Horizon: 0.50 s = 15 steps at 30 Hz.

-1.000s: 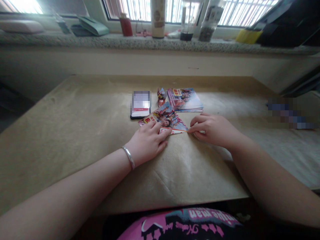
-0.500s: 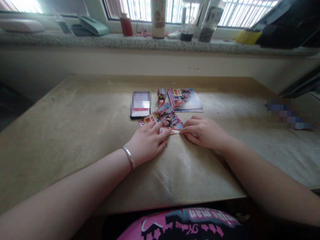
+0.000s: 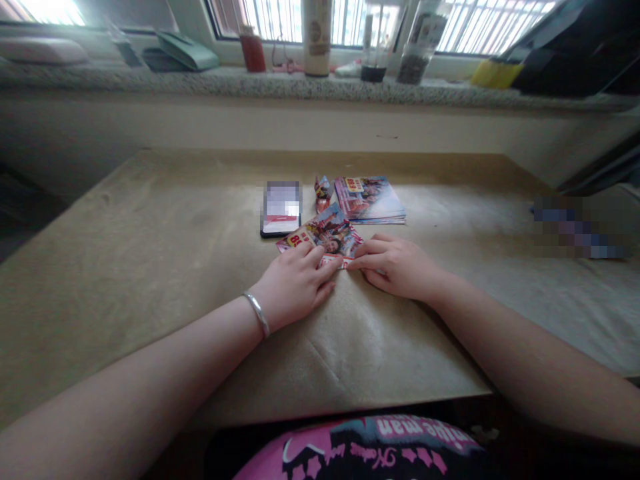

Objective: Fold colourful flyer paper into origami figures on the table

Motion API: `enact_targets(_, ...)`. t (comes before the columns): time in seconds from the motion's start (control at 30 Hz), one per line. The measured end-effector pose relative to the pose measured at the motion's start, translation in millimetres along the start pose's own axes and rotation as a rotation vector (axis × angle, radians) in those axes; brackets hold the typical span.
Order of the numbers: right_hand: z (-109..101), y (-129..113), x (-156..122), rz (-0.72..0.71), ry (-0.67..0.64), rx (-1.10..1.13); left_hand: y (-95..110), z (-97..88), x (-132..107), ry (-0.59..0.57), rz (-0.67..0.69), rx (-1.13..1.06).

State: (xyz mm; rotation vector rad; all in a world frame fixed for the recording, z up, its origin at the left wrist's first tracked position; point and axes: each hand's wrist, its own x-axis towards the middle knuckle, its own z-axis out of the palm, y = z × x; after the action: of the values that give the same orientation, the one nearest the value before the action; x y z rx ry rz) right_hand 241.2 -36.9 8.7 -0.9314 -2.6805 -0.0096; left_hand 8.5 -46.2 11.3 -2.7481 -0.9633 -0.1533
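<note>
A colourful printed flyer [image 3: 331,230] lies at an angle on the table, its near edge folded into a crease. My left hand [image 3: 293,280] rests on the near left part of this flyer, fingers laid flat and pressing it down. A silver bangle circles the left wrist. At the flyer's near right corner is my right hand [image 3: 395,265], its fingers drawn together with the tips pressed on the folded edge close to the left fingertips. The fingers cover part of the crease.
A phone [image 3: 281,208] lies behind the flyer on the left. A small folded paper piece [image 3: 323,193] sits beside a stack of similar flyers [image 3: 373,199]. Bottles and a red jar [image 3: 253,50] line the granite windowsill [image 3: 280,85]. A blurred item [image 3: 580,230] lies far right.
My right hand has slid a little to the left along the flyer's folded edge, nearer my left hand. The left hand stays in place.
</note>
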Motion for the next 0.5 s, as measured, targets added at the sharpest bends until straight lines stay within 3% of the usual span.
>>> enact_targets(0.2, 1, 0, 0, 0.011, -0.021, -0.028, -9, -0.6, -4, 0.002, 0.098, 0.002)
enact_targets(0.5, 1, -1, 2, -0.014, -0.04, -0.094, -11, -0.1, -4, 0.007, 0.107, -0.014)
